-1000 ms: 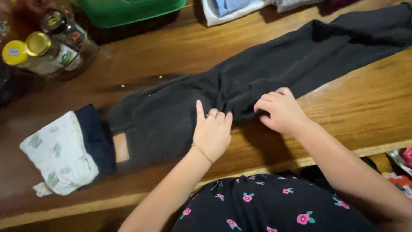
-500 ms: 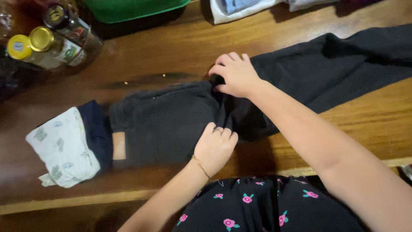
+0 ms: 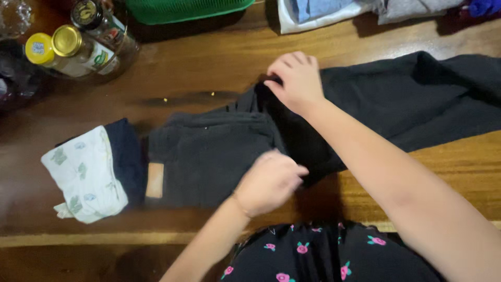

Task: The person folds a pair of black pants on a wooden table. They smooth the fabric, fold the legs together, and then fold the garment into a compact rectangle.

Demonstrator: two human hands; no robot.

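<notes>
Black trousers [image 3: 209, 156] spread lengthwise across the wooden table [image 3: 449, 172], waistband toward its left end. Right hand [image 3: 295, 81] closed on a fold of cloth at their far edge; left hand [image 3: 269, 180] blurred at the near edge, fingers curled on the fabric, hold not clear. Folded white printed garment [image 3: 86, 175] just beside the waistband; jars [image 3: 73, 44] at the far left corner.
</notes>
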